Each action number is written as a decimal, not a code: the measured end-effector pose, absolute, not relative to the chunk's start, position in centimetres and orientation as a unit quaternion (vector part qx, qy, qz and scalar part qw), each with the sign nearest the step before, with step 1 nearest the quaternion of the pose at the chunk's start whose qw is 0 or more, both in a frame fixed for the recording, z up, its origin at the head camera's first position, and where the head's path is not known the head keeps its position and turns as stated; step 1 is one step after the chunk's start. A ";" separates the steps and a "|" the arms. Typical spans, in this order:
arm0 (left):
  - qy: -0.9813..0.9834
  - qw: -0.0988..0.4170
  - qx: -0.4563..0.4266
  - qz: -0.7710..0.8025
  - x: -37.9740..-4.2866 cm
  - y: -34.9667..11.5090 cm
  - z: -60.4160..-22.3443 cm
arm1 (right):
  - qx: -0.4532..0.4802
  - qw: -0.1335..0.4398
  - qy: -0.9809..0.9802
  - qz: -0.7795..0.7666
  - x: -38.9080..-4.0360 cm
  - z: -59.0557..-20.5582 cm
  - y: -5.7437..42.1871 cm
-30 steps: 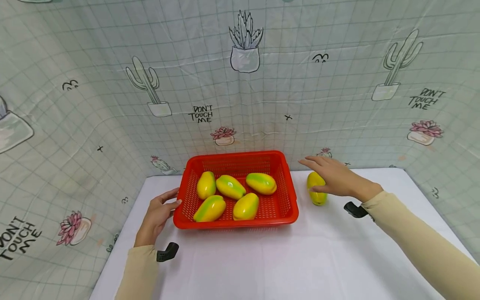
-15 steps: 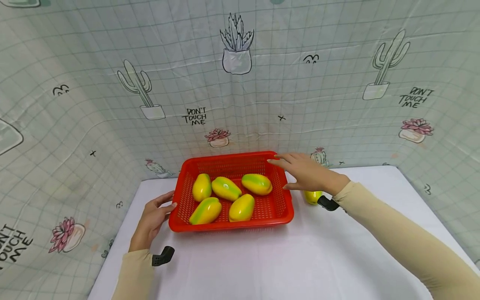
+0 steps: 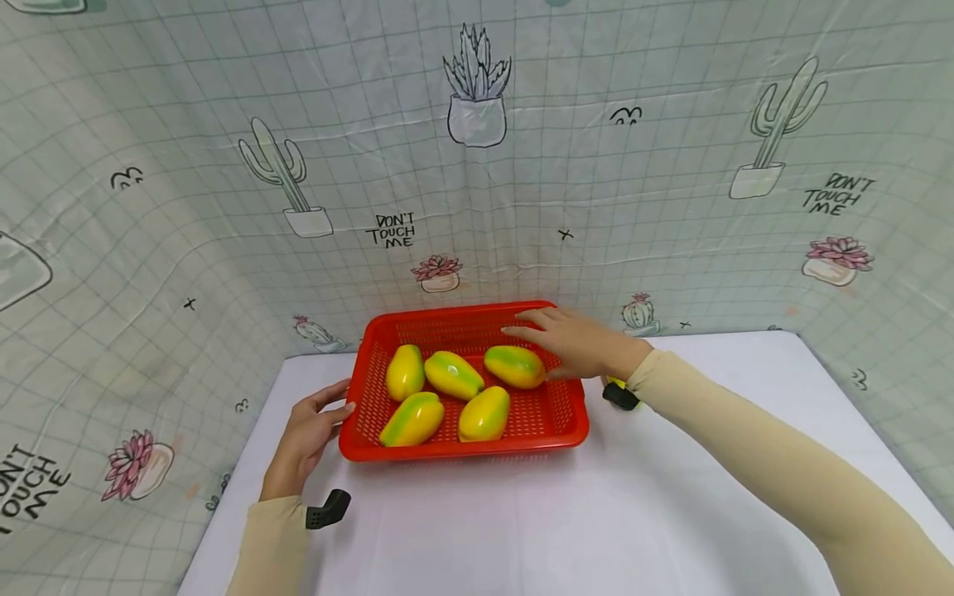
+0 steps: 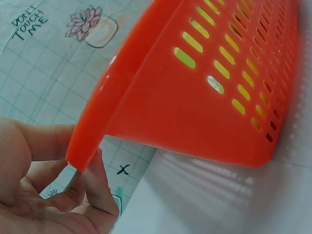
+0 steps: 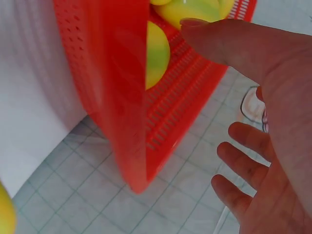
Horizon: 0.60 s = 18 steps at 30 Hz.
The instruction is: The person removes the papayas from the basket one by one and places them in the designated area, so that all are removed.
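Note:
A red perforated plastic basket (image 3: 465,451) sits on the white-covered table with several yellow-green mangoes (image 3: 486,414) inside. At its left end my left hand (image 3: 307,434) pinches the rim, thumb on one side and fingers curled under the lip, as the left wrist view shows. My right hand (image 3: 577,343) is over the basket's right side with fingers spread and nothing in its grasp. The thumb comes close to the rightmost mango (image 3: 516,367); in the right wrist view the thumb overlaps a mango (image 5: 187,10).
Outside the basket on the right lies another mango (image 5: 6,214), mostly hidden by the right wrist in the head view. A grid-patterned cloth (image 3: 522,182) with cactus drawings hangs close behind the basket. White tabletop (image 3: 484,530) stretches in front.
My right hand has moved left from above the loose mango to over the basket's right side. The left hand stays at the rim, and the mangoes in the basket keep their places.

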State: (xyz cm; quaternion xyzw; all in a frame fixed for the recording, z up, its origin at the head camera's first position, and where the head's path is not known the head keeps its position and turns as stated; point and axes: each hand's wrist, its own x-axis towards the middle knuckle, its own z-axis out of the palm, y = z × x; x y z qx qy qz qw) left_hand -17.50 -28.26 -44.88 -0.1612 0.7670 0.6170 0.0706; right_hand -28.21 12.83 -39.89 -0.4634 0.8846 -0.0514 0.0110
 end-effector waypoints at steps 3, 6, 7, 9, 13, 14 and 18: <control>0.767 0.070 -0.161 0.617 -17.5 -28.3 -44.9 | -0.476 0.017 0.878 -0.045 -28.7 -39.9 12.0; 0.768 0.070 -0.161 0.616 -17.5 -28.2 -44.8 | -0.483 0.031 0.874 -0.038 -29.1 -39.8 11.3; 0.768 0.070 -0.161 0.616 -17.5 -28.2 -44.9 | -0.484 0.039 0.874 -0.036 -29.3 -39.8 11.1; 0.768 0.069 -0.162 0.616 -17.5 -28.2 -44.9 | -0.482 0.057 0.874 -0.027 -29.5 -39.7 10.6; 0.768 0.069 -0.166 0.615 -17.6 -28.2 -44.9 | -0.474 0.091 0.876 -0.003 -30.0 -39.7 9.7; 0.768 0.069 -0.166 0.615 -17.6 -28.2 -44.9 | -0.472 0.098 0.876 0.006 -30.2 -39.8 9.4; 0.768 0.068 -0.166 0.615 -17.6 -28.2 -44.9 | -0.479 0.111 0.870 0.036 -30.7 -40.3 8.7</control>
